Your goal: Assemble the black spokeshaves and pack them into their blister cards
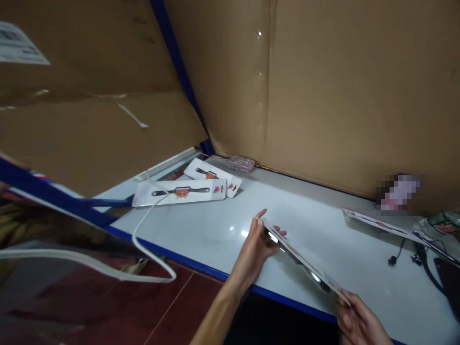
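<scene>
Between my two hands, tilted nearly edge-on above the white table, is a spokeshave blister pack [302, 258]; its dark, shiny tool shows along the underside of the card. My left hand [256, 244] grips the far end, with some fingers extended past the card. At the near end, my right hand [359, 316] pinches the corner between thumb and fingers. Two similar spokeshave packs [181, 192] lie overlapping on the left of the table, printed side up. Another flat card pack [377, 224] rests at the right.
Cardboard walls [341, 96] enclose the back and left of the white table [201, 230]. A white cable [134, 235] loops over its left edge. A small clear plastic pack [241, 164] sits at the back corner. Black cords [427, 263] and a bottle [443, 223] are at the right.
</scene>
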`<move>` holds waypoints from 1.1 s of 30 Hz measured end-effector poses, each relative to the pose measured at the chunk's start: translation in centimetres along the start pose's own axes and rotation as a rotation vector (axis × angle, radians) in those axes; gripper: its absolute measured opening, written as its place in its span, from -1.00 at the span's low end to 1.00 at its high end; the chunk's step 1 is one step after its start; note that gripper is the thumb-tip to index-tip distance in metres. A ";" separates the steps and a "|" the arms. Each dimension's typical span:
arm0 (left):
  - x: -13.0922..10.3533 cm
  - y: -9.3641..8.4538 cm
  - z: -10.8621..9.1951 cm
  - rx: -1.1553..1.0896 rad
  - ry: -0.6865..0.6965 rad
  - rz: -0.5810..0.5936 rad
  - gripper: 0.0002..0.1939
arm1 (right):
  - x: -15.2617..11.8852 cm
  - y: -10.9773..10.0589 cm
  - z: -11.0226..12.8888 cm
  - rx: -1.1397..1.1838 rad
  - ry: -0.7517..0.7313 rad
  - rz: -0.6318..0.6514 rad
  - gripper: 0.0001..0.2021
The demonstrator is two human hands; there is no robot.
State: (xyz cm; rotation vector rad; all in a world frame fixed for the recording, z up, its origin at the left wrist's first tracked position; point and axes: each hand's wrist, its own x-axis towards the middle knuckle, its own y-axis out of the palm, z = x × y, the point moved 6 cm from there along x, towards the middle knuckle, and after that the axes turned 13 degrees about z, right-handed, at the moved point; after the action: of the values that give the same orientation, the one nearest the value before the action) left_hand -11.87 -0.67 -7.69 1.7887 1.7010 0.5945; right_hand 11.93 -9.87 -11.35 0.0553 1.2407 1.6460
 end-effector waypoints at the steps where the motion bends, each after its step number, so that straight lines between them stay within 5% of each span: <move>1: 0.0 -0.5 -0.7 0.089 -0.024 0.027 -0.40 | 0.3 0.4 0.7 0.052 -0.019 0.001 -0.72; 4: 0.2 -1.8 -3.1 0.436 -0.032 0.060 -0.57 | 1.6 1.9 3.0 0.147 -0.120 -0.045 -0.82; 7: 1.1 -2.3 -4.5 0.757 -0.015 0.068 -0.48 | 2.9 2.9 5.4 0.033 -0.152 -0.105 -0.73; 13: 3.3 -3.2 -4.1 1.031 -0.111 0.038 -0.34 | 4.7 3.0 7.4 -0.128 -0.251 -0.100 -0.65; 16: 4.3 -4.2 -3.8 1.101 -0.190 0.086 -0.33 | 3.7 2.5 8.2 -0.626 -0.394 -0.174 -0.42; 19: 5.7 -5.9 -4.2 1.228 -0.305 0.129 -0.29 | 0.5 2.0 11.2 -1.374 -0.627 -0.461 -0.61; 21: 7.0 -6.7 -4.7 1.392 -0.397 0.176 -0.24 | -1.7 0.7 14.3 -1.601 -0.731 -0.677 -0.75; 23: 8.3 -6.7 -5.3 1.644 -0.417 0.230 -0.25 | -2.8 -0.7 17.6 -1.763 -0.740 -0.763 -0.67; 27: 9.2 -5.6 -6.3 1.949 -0.320 0.205 -0.55 | -1.8 -2.5 22.5 -2.046 -0.642 -0.739 -0.52; 33: 4.9 -6.4 -7.6 2.085 -0.194 -0.053 -0.70 | 1.4 -6.4 25.5 -2.329 -0.592 -0.581 -0.61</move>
State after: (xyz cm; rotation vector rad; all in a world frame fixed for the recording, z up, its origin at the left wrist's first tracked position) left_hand -21.27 5.12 -6.96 2.5155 2.1241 -2.1116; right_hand 29.94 8.15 -4.80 -1.0090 -1.3568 1.3918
